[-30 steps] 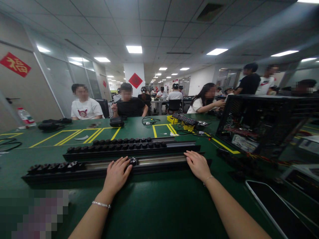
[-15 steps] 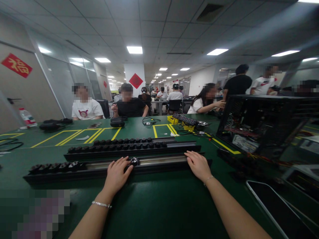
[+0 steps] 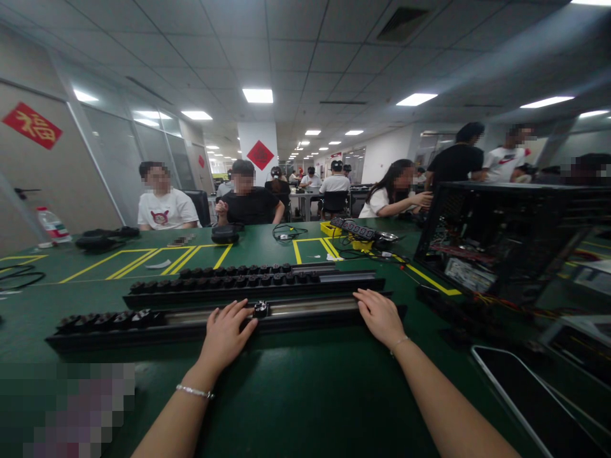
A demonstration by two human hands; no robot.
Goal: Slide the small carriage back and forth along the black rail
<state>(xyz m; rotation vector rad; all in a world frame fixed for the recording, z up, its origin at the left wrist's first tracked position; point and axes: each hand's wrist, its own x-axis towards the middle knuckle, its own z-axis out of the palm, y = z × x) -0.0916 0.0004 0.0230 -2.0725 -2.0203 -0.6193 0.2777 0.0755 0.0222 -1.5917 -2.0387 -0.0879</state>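
Note:
A long black rail (image 3: 310, 312) lies across the green table in front of me, with a row of small black round parts (image 3: 102, 320) at its left end. My left hand (image 3: 225, 338) rests on the rail, fingers stretched flat, fingertips touching a single small black part (image 3: 260, 309) in the channel. My right hand (image 3: 382, 316) lies flat on the rail's right portion, fingers apart, holding nothing. A second rail (image 3: 252, 283) filled with several black parts lies just behind.
An open black computer case (image 3: 510, 235) stands at the right, a dark panel (image 3: 529, 401) lies at the near right. A power strip (image 3: 356, 229), cables and a yellow box sit further back. Several people sit across the table (image 3: 305, 394) and beyond.
My left hand has nudged the single black part slightly to the right along the rail. My right hand has stayed put.

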